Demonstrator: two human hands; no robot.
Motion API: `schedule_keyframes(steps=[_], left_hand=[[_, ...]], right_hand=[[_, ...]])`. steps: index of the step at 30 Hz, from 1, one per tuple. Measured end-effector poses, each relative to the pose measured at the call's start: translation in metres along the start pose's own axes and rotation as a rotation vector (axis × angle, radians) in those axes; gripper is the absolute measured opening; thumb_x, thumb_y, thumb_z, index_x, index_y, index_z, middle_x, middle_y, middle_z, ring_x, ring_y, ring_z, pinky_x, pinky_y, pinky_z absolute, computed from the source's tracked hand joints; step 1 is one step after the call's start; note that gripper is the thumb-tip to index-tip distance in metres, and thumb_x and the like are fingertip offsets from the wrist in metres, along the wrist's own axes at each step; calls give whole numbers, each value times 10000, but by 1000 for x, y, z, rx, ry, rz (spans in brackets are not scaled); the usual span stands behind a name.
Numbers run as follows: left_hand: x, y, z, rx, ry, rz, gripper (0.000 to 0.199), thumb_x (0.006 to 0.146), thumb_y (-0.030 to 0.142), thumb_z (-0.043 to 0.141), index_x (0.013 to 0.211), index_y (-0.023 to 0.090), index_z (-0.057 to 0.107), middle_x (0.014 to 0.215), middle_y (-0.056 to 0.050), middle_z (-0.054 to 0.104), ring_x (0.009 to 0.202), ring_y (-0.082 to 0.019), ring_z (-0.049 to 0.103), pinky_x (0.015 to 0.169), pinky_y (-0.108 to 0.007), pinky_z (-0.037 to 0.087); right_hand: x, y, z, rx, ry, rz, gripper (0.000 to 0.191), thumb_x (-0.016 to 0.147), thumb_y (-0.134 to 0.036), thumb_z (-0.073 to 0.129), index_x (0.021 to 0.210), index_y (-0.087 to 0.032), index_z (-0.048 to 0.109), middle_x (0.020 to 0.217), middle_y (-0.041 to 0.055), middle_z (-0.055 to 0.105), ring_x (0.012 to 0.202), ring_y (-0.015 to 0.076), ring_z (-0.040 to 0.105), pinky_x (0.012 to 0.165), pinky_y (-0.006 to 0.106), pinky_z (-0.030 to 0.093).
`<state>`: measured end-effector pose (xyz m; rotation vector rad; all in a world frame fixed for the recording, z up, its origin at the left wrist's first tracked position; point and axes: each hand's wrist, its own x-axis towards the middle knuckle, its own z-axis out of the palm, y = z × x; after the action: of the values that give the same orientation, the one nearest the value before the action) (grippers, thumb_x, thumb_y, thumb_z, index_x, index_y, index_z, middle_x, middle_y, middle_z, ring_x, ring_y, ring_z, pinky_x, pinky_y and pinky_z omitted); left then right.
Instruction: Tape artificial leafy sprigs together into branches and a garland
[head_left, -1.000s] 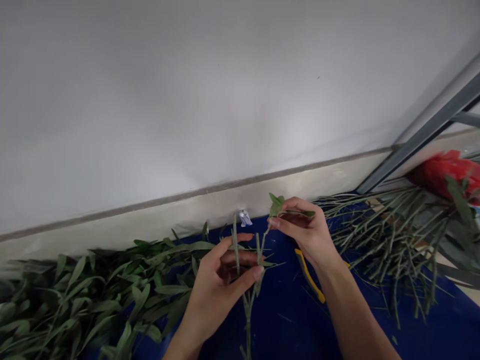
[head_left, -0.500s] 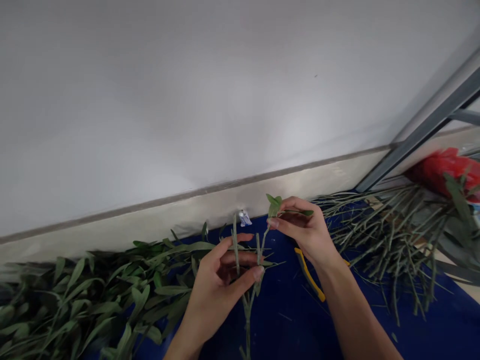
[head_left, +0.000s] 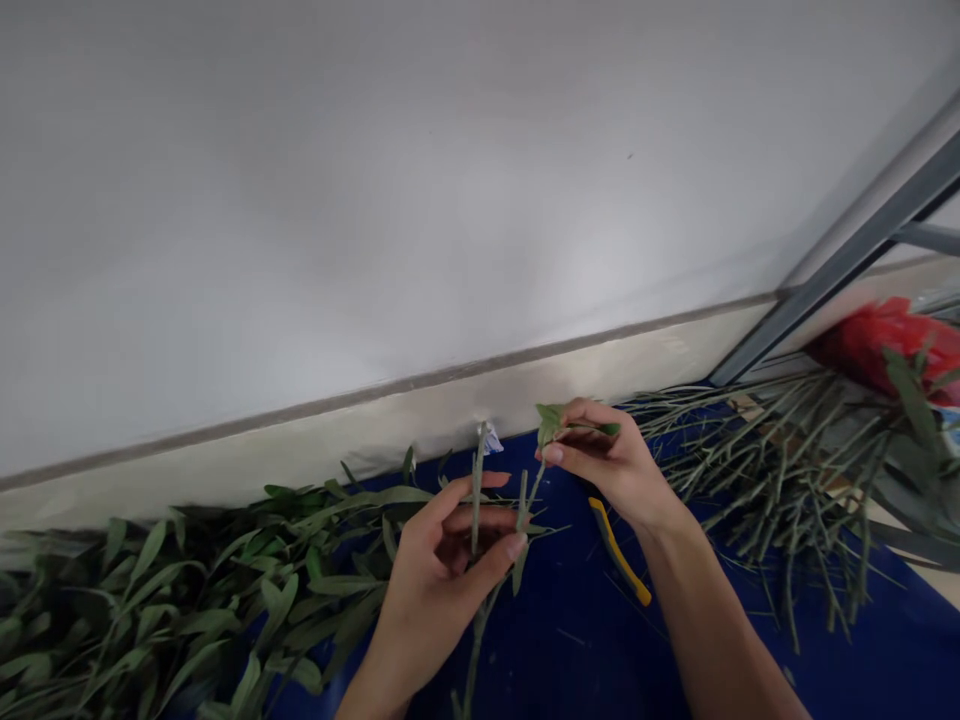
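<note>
A forked, mostly bare green stem (head_left: 478, 500) stands between my hands, its lower end running down toward the bottom edge. My left hand (head_left: 454, 560) is closed around its branches, thumb pressed on the right-hand one. Up at the tip of a thin side twig, my right hand (head_left: 600, 455) pinches the stalk just below a small tuft of leaves (head_left: 549, 425). Another dark leaf shows at the right fingers. Beneath my right wrist lies a tool with a yellow handle (head_left: 619, 550), partly hidden by the arm.
Leafy cuttings (head_left: 187, 600) are heaped on the left. To the right lies a pile of bare stems (head_left: 780, 490), near a red plastic bag (head_left: 877, 340) and a grey metal frame (head_left: 817, 280). A blue surface (head_left: 577, 640) lies below, against a pale wall (head_left: 450, 200).
The stem's lower end has swung left, and its upper branches have shifted slightly right. My right hand has come down a little, still pinching the leafy twig.
</note>
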<state>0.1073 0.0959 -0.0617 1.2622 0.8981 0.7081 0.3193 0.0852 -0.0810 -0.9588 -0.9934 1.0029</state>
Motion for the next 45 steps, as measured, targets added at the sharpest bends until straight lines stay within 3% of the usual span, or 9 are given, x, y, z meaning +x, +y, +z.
schedule_keyframes(steps=[5, 11, 22, 27, 32, 37, 40, 45], left_hand=[[0, 8, 3, -215, 63, -109, 606, 715, 269, 914, 1255, 197, 647, 850, -55, 803, 827, -160, 727, 733, -187, 537], [4, 7, 1, -330, 91, -138, 714, 652, 248, 952, 1295, 167, 652, 818, -86, 801, 733, -145, 697, 696, -197, 517], [2, 10, 4, -299, 133, -132, 686, 645, 225, 953, 1268, 149, 677, 818, -96, 806, 688, -145, 693, 677, -205, 534], [1, 12, 4, -288, 141, -97, 670, 673, 222, 937, 1282, 150, 666, 825, -97, 809, 801, -190, 747, 726, -219, 561], [3, 7, 1, -267, 109, -71, 660, 718, 235, 917, 1307, 151, 632, 848, -88, 813, 835, -181, 752, 767, -217, 560], [6, -3, -4, -257, 6, -45, 637, 756, 239, 899, 1321, 172, 615, 890, -81, 822, 847, -164, 753, 792, -217, 564], [5, 0, -3, -271, 20, -63, 638, 744, 245, 907, 1313, 175, 625, 877, -73, 822, 835, -165, 758, 792, -217, 567], [-1, 13, -1, -303, 51, -88, 641, 710, 237, 920, 1285, 181, 642, 838, -65, 817, 833, -190, 766, 760, -227, 571]], right_hand=[[1, 6, 5, 73, -13, -91, 147, 780, -290, 864, 813, -236, 731, 754, 2, 732, 674, 160, 692, 649, 305, 594], [1, 10, 7, 118, -44, -165, 105, 817, -177, 827, 864, -240, 757, 804, 1, 732, 704, 141, 692, 655, 273, 594], [1, 14, 8, 149, -70, -157, 161, 833, -133, 816, 927, -237, 738, 828, 2, 754, 750, 127, 708, 706, 244, 577], [0, 20, 7, 161, -76, -161, 176, 843, -134, 807, 936, -262, 730, 835, -9, 756, 740, 130, 710, 700, 258, 591], [1, 17, 4, 83, -57, -189, 124, 836, -158, 813, 902, -245, 754, 836, 8, 747, 756, 154, 718, 706, 289, 603], [-2, 4, -2, -71, -64, -166, 150, 794, -158, 843, 895, -224, 753, 849, 24, 739, 802, 182, 719, 738, 324, 608], [-3, 4, -3, -121, -60, -167, 146, 785, -172, 852, 869, -219, 742, 832, 26, 730, 778, 179, 709, 709, 319, 606], [-2, 13, -1, -1, -99, -194, 143, 806, -191, 839, 875, -251, 729, 809, 8, 726, 765, 182, 715, 693, 325, 601]])
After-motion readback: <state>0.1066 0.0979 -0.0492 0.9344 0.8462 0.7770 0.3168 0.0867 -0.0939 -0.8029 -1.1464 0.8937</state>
